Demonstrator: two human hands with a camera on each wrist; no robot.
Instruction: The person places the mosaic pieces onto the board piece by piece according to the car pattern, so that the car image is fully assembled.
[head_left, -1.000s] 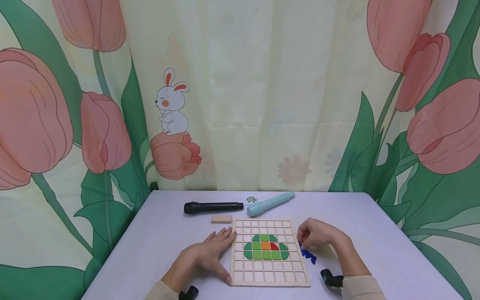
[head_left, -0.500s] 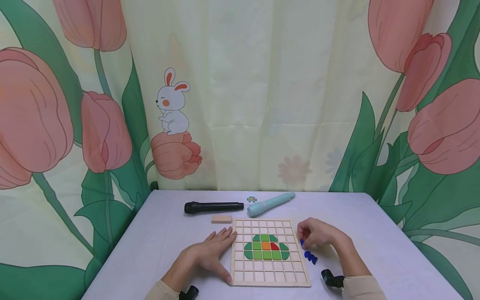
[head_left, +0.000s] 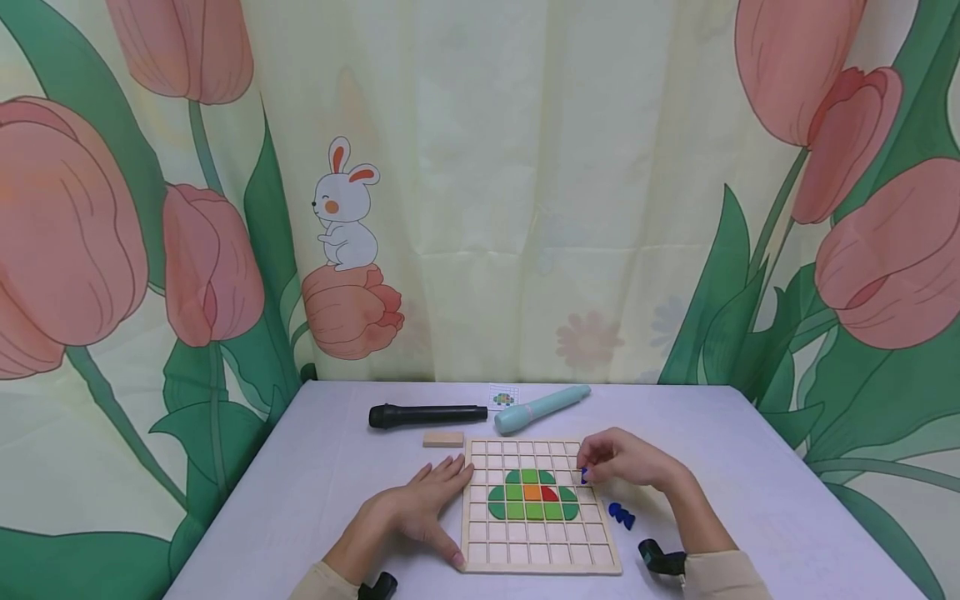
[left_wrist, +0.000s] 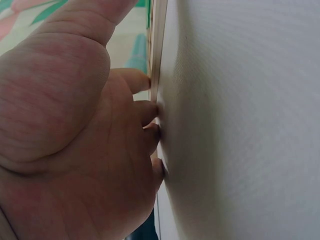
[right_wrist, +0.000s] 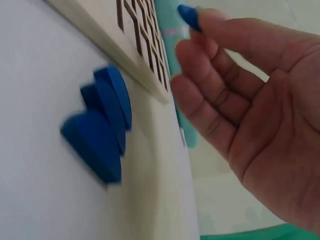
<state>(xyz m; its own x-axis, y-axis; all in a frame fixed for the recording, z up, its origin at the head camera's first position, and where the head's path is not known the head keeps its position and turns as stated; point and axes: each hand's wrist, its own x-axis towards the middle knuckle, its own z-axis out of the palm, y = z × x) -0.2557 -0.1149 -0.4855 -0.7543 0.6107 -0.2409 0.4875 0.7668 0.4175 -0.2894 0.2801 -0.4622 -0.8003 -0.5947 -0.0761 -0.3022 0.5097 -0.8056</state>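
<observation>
A wooden grid board (head_left: 540,553) lies mid-table, with light green, dark green, orange and red pieces set in its middle cells. My left hand (head_left: 422,510) rests spread along the board's left side, thumb at the near corner and fingertips at the edge. My right hand (head_left: 626,460) is raised over the board's right edge. Between its thumb and index finger it pinches a small blue piece (right_wrist: 189,17); the other fingers are loosely bent. Several more blue pieces (right_wrist: 97,142), with curved edges, lie on the table just right of the board, below that hand.
Behind the board lie a black microphone (head_left: 427,415), a light blue microphone-shaped thing (head_left: 542,408) and a small card (head_left: 503,397) with a coloured grid picture. A plain wooden block (head_left: 443,439) sits by the board's far left corner. A floral curtain hangs behind the table.
My right hand has picked up a blue piece from the group and moved up and left with it, over the board's edge. The left hand has stayed in place.
</observation>
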